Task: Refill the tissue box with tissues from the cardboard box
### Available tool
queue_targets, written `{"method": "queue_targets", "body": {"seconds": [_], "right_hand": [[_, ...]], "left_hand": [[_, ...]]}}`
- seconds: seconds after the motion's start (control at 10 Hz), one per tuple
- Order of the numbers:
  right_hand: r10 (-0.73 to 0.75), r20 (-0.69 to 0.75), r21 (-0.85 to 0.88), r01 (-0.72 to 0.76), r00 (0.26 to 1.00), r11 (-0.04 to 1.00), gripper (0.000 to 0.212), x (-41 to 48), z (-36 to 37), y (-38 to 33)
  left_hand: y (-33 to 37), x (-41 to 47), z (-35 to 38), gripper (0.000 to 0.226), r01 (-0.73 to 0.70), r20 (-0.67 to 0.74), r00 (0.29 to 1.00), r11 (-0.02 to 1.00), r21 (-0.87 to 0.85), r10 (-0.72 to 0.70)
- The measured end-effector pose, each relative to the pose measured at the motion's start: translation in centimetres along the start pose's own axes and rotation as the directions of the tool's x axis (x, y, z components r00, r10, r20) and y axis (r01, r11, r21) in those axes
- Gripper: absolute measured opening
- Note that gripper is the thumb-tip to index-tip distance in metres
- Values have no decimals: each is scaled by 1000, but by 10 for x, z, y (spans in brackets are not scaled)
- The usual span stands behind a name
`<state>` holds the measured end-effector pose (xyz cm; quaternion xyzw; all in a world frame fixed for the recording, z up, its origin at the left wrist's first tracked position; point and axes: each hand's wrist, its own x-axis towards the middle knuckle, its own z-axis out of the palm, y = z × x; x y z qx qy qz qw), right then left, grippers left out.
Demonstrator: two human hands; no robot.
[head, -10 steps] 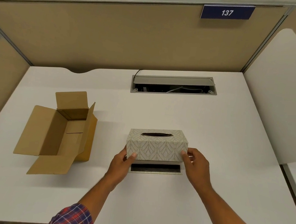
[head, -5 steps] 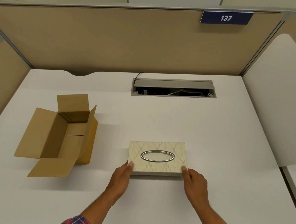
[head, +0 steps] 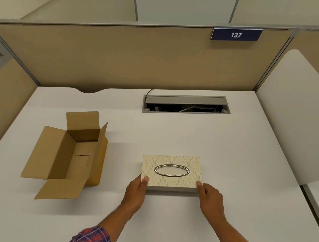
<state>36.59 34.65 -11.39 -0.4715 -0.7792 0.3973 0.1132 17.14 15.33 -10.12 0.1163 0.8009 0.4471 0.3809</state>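
Two boxes sit on white desk (head: pixel 228 167) inside beige partitions (head: pixel 122 57).

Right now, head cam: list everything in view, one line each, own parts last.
Patterned cream tissue box with a silver oval ring opening: 1, cream and pale green, flat on the desk, near centre.
Open brown cardboard box: 1, brown, flaps spread, on the desk left of the tissue box; nothing visible inside.
White desk: 1, white, bears both boxes.
Grey cable hatch: 1, grey, lid raised, set in the desk's far side, wires inside.
Tan partition panels: tan, behind and left of the desk.
Blue sign reading 137: 1, on the partition top.
White side divider: 1, right.
Left hand: grip on the tissue box's near-left corner.
Right hand: grip on its near-right corner.
Plaid sleeves: 2, red and blue, bottom edge.
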Motion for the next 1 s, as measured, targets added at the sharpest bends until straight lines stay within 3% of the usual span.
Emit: {"method": "queue_targets", "body": {"seconds": [0.3,0.6,0.7,0.9,1.0], "right_hand": [[18,-15,-8,-19,1000,1000,56,38,4,-29],[41,28,-12,-41,999,999,37,66,6,-44],[46,39,-29,-44,998,999,39,67,4,-45],[16,58,-91,-11,998,996,39,69,-2,-52],[-37,55,-282,51,998,958,58,73,-9,-68]], "left_hand": [[33,31,-11,46,40,7,999,999,-38,-39],[56,55,-18,46,103,-12,995,994,19,-103],[58,56,-19,47,111,-8,994,993,41,-111],[61,57,-24,67,21,-50,999,904,427,0],[67,60,-28,76,-163,-93,958,780,604,273]]}}
